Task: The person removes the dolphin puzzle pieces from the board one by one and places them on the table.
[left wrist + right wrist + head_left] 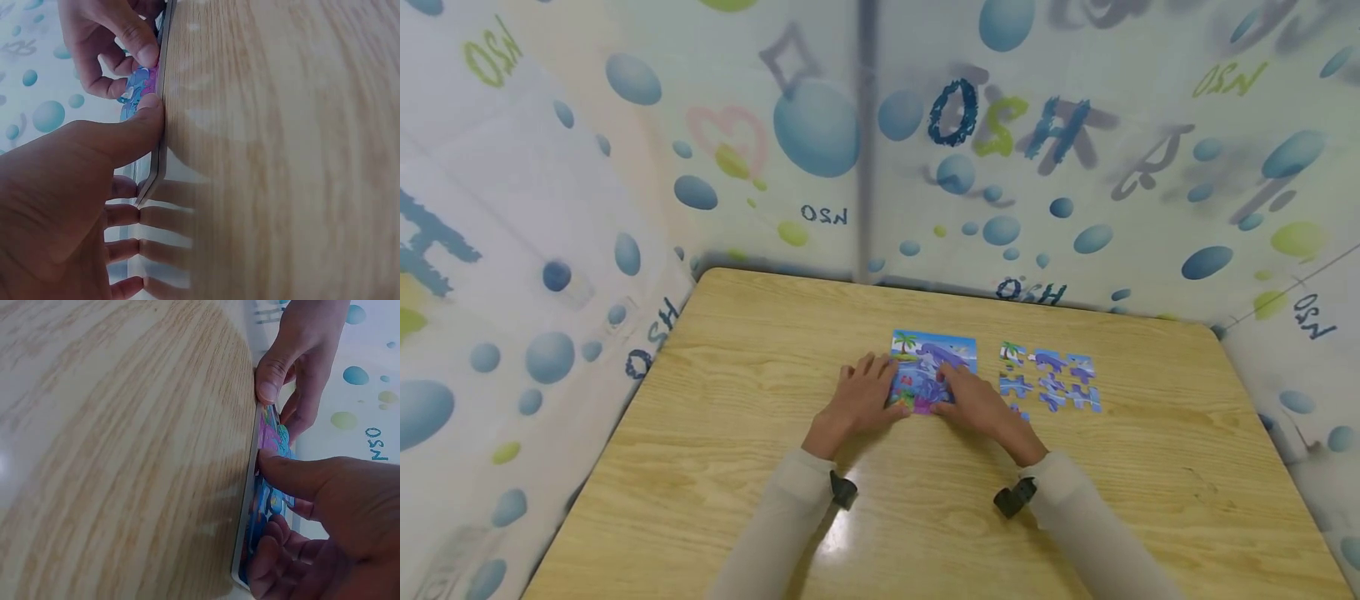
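Note:
A square jigsaw board (921,387) with a dolphin and palm-tree picture lies on the wooden table, partly hidden by both hands. The left hand (867,393) rests on the board's left side, its fingers spread and its thumb on the near edge. At the lower right part of the picture, the right hand (976,406) pinches a blue and pink puzzle piece (140,84) between its thumb and curled fingers. Those fingers hide much of the piece. To the right of the board lie several loose puzzle pieces (1052,385) in rough rows.
The wooden table (730,467) stretches to both sides and in front of the board. Behind it hangs a patterned curtain (910,208) with blue bubbles and lettering. A dark strap device sits on each wrist.

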Motion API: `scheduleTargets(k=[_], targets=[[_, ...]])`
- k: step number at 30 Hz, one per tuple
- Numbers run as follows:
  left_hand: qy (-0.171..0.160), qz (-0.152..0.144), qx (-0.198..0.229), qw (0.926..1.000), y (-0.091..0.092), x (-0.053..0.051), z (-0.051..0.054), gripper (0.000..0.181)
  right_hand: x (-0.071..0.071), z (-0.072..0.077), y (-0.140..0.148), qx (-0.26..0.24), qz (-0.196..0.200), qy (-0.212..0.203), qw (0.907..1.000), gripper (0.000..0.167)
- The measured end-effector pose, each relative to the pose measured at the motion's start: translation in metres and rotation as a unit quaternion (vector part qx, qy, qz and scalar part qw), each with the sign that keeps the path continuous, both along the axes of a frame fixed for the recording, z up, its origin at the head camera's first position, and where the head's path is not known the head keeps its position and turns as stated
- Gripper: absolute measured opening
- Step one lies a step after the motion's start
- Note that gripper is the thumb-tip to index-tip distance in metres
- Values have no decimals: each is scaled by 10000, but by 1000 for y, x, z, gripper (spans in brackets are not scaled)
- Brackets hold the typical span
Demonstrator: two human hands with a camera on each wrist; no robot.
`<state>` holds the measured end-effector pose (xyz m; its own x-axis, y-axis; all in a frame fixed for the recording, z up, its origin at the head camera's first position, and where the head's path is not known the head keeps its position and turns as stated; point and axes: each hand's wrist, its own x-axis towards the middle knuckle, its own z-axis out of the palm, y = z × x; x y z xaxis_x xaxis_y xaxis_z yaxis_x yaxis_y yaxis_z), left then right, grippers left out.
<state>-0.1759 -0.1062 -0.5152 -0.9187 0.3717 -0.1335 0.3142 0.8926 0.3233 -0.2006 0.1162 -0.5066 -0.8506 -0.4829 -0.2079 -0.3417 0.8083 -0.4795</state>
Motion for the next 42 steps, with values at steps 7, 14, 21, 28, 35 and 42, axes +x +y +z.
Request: scheduleTargets(k=[7, 14, 21, 28, 35, 42], targets=[[-65, -11, -27, 10000, 0, -1, -2, 82, 1, 0, 1, -273, -101, 79, 9995, 30], [-48, -8, -49, 10000, 0, -2, -4, 82, -2, -4, 7, -1021, -240, 61, 9945, 16], [-81, -11, 36, 10000, 1, -2, -4, 83, -5, 6, 28, -1934, -736, -566, 9767, 18], [-121, 3, 65, 9999, 2, -1, -3, 83, -6, 11, 69, -2252, -883, -936, 9658, 19], [-56, 5, -6, 10000, 1, -1, -4, 83, 1, 11, 112, -2151, -1055, -1225, 9631, 23], [-27, 18, 12, 10000, 1, 0, -1, 82, 8, 10, 147, -2127, -1197, -1363, 9601, 26]])
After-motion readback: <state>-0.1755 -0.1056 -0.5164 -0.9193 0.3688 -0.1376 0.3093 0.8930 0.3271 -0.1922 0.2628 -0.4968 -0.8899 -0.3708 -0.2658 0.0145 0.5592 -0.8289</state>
